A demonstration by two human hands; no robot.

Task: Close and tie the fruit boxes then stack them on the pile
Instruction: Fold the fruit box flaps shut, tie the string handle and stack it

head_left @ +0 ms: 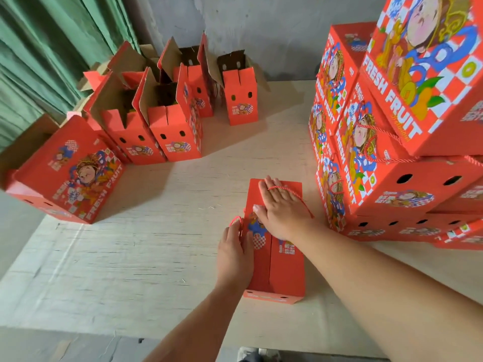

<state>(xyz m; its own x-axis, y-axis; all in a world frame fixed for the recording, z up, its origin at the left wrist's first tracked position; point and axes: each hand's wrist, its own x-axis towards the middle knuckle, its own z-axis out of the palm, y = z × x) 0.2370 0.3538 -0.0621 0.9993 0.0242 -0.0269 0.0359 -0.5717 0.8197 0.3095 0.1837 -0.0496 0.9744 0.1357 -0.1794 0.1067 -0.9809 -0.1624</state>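
Pale wooden tabletop (pixel 146 246) with fine grain lines, filling most of the view. Behind it, a grey plastered wall (pixel 261 30), stained and patchy. To the left, a green curtain (pixel 39 56) hanging in folds down past the table's edge. Below the near edge, grey floor (pixel 65 346) and part of a shoe (pixel 248 355).
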